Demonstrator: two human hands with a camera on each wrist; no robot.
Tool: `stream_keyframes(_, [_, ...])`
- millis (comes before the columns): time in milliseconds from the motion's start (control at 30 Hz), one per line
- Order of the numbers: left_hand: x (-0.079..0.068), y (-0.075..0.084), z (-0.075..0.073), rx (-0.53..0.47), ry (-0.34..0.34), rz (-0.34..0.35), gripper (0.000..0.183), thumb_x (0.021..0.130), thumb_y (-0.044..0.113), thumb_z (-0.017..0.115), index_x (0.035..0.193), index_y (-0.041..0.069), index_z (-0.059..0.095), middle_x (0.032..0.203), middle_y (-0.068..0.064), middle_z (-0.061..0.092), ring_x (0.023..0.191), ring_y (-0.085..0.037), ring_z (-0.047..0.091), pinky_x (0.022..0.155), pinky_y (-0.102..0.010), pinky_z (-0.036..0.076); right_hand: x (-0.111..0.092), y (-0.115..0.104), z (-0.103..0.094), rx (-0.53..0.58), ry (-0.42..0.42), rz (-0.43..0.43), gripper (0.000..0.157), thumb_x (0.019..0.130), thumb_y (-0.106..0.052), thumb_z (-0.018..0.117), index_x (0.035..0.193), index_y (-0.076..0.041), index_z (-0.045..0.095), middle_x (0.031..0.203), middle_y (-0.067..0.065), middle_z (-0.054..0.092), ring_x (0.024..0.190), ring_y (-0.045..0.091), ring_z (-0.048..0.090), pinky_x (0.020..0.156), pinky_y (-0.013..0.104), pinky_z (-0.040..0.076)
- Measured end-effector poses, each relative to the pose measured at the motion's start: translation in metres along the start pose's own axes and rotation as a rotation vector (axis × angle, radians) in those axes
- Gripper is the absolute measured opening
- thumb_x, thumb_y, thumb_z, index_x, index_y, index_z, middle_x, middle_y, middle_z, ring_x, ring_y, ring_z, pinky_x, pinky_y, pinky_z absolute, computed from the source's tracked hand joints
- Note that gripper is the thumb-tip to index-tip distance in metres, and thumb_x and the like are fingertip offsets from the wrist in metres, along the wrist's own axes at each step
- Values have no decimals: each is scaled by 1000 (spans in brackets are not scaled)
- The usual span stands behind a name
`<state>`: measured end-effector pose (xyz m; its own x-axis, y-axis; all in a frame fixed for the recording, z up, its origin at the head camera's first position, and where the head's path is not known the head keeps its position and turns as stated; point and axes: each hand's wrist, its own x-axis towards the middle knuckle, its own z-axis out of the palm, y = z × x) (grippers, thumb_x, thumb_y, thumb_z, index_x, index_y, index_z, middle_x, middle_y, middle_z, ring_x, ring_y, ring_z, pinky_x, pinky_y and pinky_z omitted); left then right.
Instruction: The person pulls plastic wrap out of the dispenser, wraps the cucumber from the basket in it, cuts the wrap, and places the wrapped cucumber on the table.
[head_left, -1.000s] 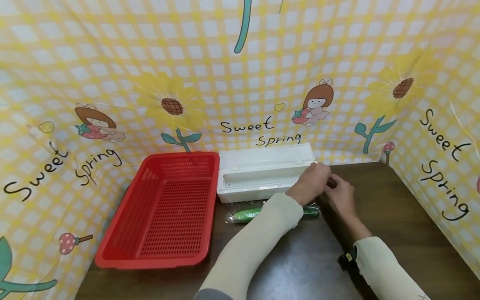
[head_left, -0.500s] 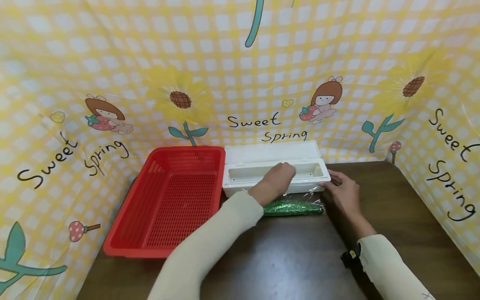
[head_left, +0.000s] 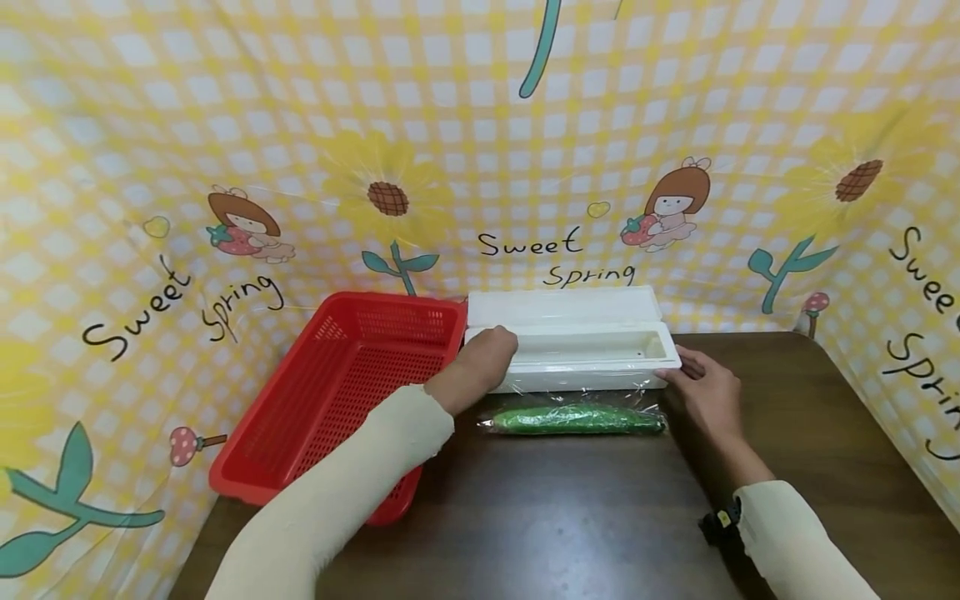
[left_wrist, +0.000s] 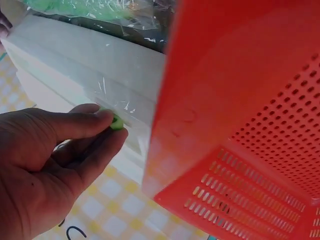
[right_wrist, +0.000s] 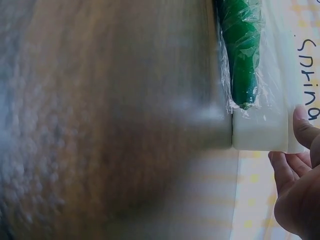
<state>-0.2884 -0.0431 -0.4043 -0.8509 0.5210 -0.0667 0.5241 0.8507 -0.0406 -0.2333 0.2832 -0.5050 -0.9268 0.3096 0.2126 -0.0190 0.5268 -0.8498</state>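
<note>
A long white cling film box [head_left: 585, 377] stands with its lid raised at the back. Near its left end my left hand [head_left: 483, 362] pinches a small green slider [left_wrist: 117, 123] between thumb and fingers, at the box's front rim. My right hand [head_left: 705, 392] grips the right end of the box, thumb [right_wrist: 302, 125] on the front edge and fingers around the end. Clear film runs over the front of the box to a green cucumber [head_left: 577, 419], wrapped in film and lying on the table just before the box.
A red perforated basket [head_left: 262, 492] stands left of the box, its wall close beside my left hand. The brown table [head_left: 555, 508] extends in front. A yellow checked cloth [head_left: 465, 167] hangs behind and at both sides.
My left hand has moved from the right end of the box to its left end, along the front rim. My right hand stays at the right end. The head view has shifted slightly.
</note>
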Motion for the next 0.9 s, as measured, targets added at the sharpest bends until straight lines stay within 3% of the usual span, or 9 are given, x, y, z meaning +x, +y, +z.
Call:
stream_keyframes(267, [-4, -5, 1, 41, -30, -94, 16, 88, 0, 56, 89, 6, 71, 89, -11, 71, 76, -21, 68, 62, -33, 55, 0, 2, -1, -10, -2, -12, 58, 81, -35, 75, 129, -7, 60, 125, 11, 64, 115, 26, 62, 78, 10, 49])
stream_keyframes(467, [-7, -5, 3, 67, 9, -98, 20, 89, 1, 53, 92, 6, 73, 91, -11, 71, 79, -25, 68, 64, -37, 56, 0, 1, -3, -5, -1, 2, 57, 81, -36, 74, 130, -9, 60, 125, 11, 64, 115, 25, 62, 76, 6, 47])
stream_keyframes(667, [-16, 8, -12, 121, 37, -80, 15, 86, 5, 58, 87, 5, 73, 90, -14, 69, 84, -29, 64, 71, -40, 54, 0, 0, -4, 4, 11, -4, 56, 80, -36, 75, 128, -11, 61, 125, 11, 65, 114, 26, 62, 75, 5, 46])
stream_keyframes(800, [-28, 39, -32, -40, 57, -143, 11, 83, 5, 61, 85, 8, 71, 92, -11, 63, 85, -25, 58, 63, -36, 53, -1, 0, -6, -78, -17, -46, 57, 83, -37, 71, 131, -9, 58, 125, 13, 64, 114, 27, 62, 79, 10, 49])
stream_keyframes(900, [-43, 67, -41, -217, 144, -194, 14, 86, 8, 64, 97, 10, 71, 96, -8, 63, 85, -23, 59, 61, -32, 51, -2, -1, -5, -122, -73, -90, 59, 86, -35, 68, 135, -7, 53, 127, 16, 62, 116, 29, 61, 85, 21, 51])
